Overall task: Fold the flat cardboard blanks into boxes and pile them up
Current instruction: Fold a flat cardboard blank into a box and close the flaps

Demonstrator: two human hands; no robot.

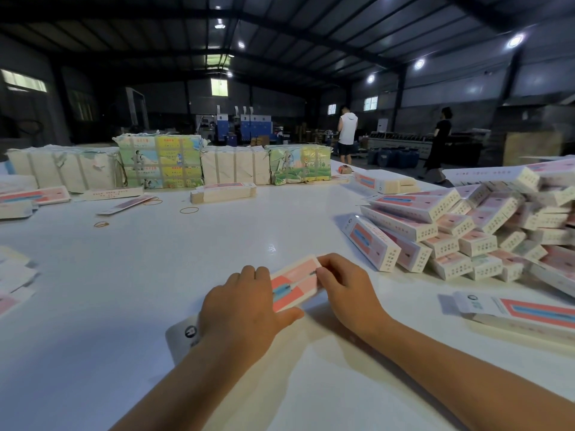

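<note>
Holding one cardboard blank (294, 284) low and centre of the frame, on the white table (193, 259); it looks flat or only barely opened, hard to tell which. Left hand (241, 309) lies over its near end, fingers (255, 275) curled over the top edge, thumb along the lower edge. Right hand (345, 290) grips the far end, fingertips bent onto the printed face and pinching it. My read: step in hand is popping the sleeve open. To do it well, squeeze the two long creases toward each other so the tube squares up, keep the left hand as anchor, and tuck end flaps only once the corners are true; forcing them early will likely crush a corner. Pile of folded boxes (460, 231) sits at right of the frame, loosely heaped, so set the next one flat, not on a slope. Spare flat blanks (522, 315) lie at lower right, another bundled stack (222, 192) at centre beyond the hands. Rubber bands (189, 209) scattered mid-left. Wrapped bales (160, 161) line the far edge. Two people stand at upper right.
</note>
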